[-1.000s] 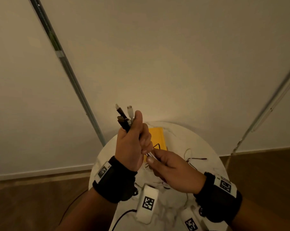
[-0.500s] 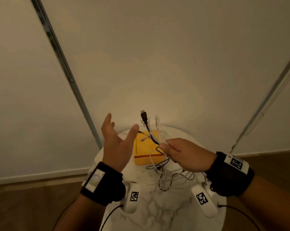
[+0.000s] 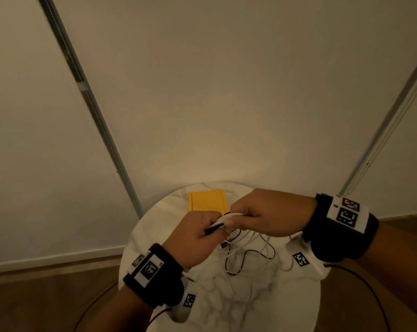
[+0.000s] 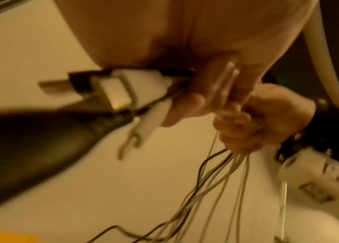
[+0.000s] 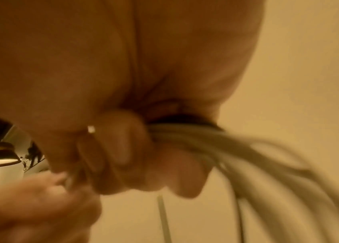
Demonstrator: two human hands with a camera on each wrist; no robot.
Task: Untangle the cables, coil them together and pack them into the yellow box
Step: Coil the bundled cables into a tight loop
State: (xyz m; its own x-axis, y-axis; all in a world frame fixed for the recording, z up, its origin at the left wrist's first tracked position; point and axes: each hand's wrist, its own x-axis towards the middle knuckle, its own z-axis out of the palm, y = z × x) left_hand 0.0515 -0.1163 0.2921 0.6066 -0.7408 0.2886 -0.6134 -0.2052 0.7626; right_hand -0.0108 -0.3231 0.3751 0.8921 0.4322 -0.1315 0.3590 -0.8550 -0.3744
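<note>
Thin white and black cables (image 3: 247, 256) hang in loose loops from my two hands down onto the round marble table (image 3: 262, 305). My left hand (image 3: 200, 232) curls round the plug ends of the bundle; white and black plugs (image 4: 123, 88) stick out past its fingers in the left wrist view. My right hand (image 3: 262, 215) grips the same bundle right beside it, knuckle to knuckle, with the strands (image 5: 216, 146) trailing out of its fist. The yellow box (image 3: 207, 200) lies shut and flat on the table's far side, just beyond both hands.
The table stands against a pale wall with two slanted metal rails (image 3: 92, 109). White camera units (image 3: 305, 262) hang under each wrist, with dark leads (image 3: 363, 283) running off the table's edge. Brown wooden floor (image 3: 35, 303) lies on both sides.
My left hand was open and apart half a second ago; it has now closed on the plug ends beside my right hand. Both hands have dropped lower, close over the table.
</note>
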